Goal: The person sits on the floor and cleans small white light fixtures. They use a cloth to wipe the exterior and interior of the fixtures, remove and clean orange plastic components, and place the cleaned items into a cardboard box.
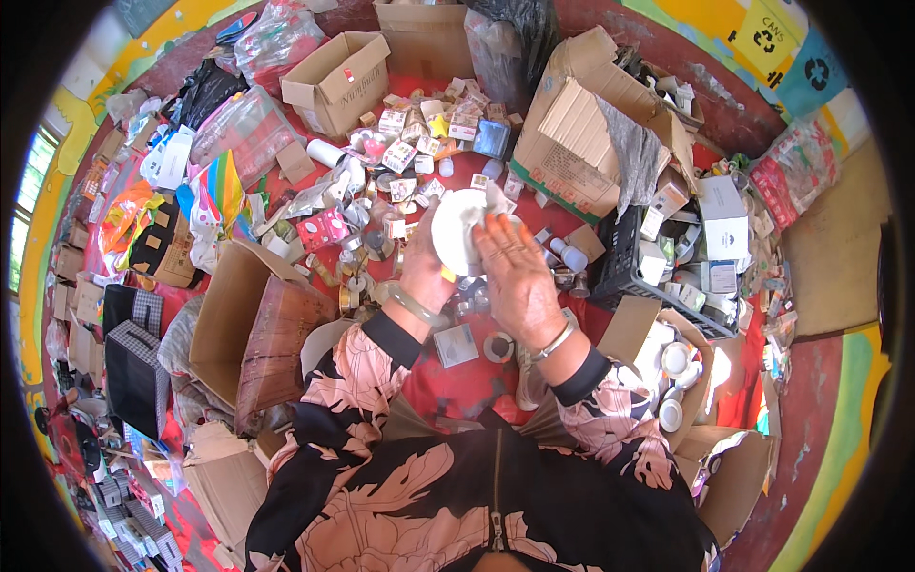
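Observation:
My left hand (424,262) grips a white round dish-like piece (454,232) in front of my chest. Its fingers are largely hidden behind the piece. My right hand (518,276) lies against the piece's right side, fingers stretched out nearly flat. A pale, thin scrap, perhaps cloth or film (495,198), shows by the right fingertips; whether that hand holds it is unclear. Below the hands, a small white square box (456,345) and a round metallic-rimmed piece (498,347) lie on the red floor (438,391).
Small boxes and jars (419,133) are heaped ahead. An open carton (338,84) stands behind them, and a large torn carton (581,133) at far right. A black crate (620,276) holds packages. Nearer right, a carton (634,329) contains white round pieces; another open carton (224,324) stands left.

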The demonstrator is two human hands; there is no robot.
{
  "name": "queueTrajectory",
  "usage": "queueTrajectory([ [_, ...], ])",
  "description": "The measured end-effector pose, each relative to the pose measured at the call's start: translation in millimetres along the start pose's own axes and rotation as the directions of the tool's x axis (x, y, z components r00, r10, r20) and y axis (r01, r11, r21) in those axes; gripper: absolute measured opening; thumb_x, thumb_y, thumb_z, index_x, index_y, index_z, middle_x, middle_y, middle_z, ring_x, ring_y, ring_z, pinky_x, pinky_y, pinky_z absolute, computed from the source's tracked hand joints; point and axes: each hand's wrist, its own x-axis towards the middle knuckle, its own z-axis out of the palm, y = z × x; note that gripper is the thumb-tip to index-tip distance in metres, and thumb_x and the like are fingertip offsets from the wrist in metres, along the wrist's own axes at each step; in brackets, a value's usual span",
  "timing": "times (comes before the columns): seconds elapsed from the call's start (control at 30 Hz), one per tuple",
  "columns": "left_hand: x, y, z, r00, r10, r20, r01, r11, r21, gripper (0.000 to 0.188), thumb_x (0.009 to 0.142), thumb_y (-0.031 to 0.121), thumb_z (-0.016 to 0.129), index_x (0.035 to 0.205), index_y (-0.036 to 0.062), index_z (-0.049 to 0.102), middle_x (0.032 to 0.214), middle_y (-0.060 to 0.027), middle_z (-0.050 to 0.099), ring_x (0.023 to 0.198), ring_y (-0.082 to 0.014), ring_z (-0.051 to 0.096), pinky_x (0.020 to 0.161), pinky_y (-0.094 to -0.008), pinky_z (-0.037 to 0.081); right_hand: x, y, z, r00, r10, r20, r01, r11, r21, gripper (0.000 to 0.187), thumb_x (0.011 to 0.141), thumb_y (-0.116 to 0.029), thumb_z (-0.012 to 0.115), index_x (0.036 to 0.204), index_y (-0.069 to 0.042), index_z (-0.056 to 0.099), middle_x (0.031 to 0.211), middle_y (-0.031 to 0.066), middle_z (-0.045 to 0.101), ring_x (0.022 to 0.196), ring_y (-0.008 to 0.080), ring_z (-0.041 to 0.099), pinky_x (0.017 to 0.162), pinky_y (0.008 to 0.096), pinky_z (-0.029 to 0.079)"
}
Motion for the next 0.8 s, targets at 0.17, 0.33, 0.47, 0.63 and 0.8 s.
queueTrajectory([
  [0.17,2,-2,-29,0.942,0.157,0.298,-0.334,0.544,0.770,0.038,0.094,0.026,0.045,0.124,0.0040,0.044,0.115,-0.0101,0.056,0.108,-0.0210,0.054,0.092,-0.0334,0.043,9,-15,-1,0.996,-0.081,0.031,0.070,0.962,0.265,0.045,0.075,0.004,0.054,0.119,-0.003,0.055,0.124,0.0169,0.052,0.120,0.0267,0.047,0.103,0.0418,0.033],
  [0.33,-5,-6,-1,0.976,0.136,0.168,-0.192,0.901,0.390,0.042,0.091,0.028,0.049,0.125,0.0030,0.043,0.114,-0.0109,0.056,0.105,-0.0206,0.056,0.087,-0.0335,0.046,14,10,-1,0.998,-0.023,-0.052,0.026,0.998,0.060,0.054,0.071,0.001,0.055,0.124,-0.005,0.050,0.127,0.0174,0.049,0.120,0.0293,0.046,0.105,0.0428,0.030],
  [0.47,3,7,-16,0.769,0.410,0.491,-0.528,-0.025,0.849,0.043,0.092,0.021,0.049,0.127,-0.0019,0.037,0.114,-0.0148,0.055,0.102,-0.0239,0.057,0.084,-0.0328,0.049,1,1,0,0.998,-0.047,-0.031,0.049,0.995,0.081,0.046,0.071,0.002,0.055,0.117,-0.003,0.056,0.124,0.0173,0.052,0.116,0.0310,0.050,0.101,0.0420,0.035],
  [0.63,1,9,0,0.966,-0.091,0.242,0.102,0.994,-0.036,0.043,0.092,0.021,0.049,0.128,0.0006,0.038,0.113,-0.0139,0.056,0.103,-0.0232,0.057,0.086,-0.0333,0.049,4,-20,4,0.992,-0.081,-0.101,0.115,0.914,0.389,0.029,0.077,0.000,0.057,0.105,-0.002,0.061,0.103,0.0162,0.060,0.097,0.0270,0.058,0.087,0.0350,0.044],
  [0.8,-19,-1,33,1.000,-0.026,0.000,0.026,0.978,0.206,0.031,0.094,0.028,0.046,0.110,0.0031,0.053,0.101,-0.0095,0.061,0.090,-0.0193,0.061,0.079,-0.0319,0.051,25,3,-14,0.945,0.033,-0.325,0.055,0.965,0.256,0.024,0.065,0.009,0.059,0.085,-0.003,0.062,0.089,0.0093,0.059,0.082,0.0256,0.057,0.073,0.0321,0.047],
])
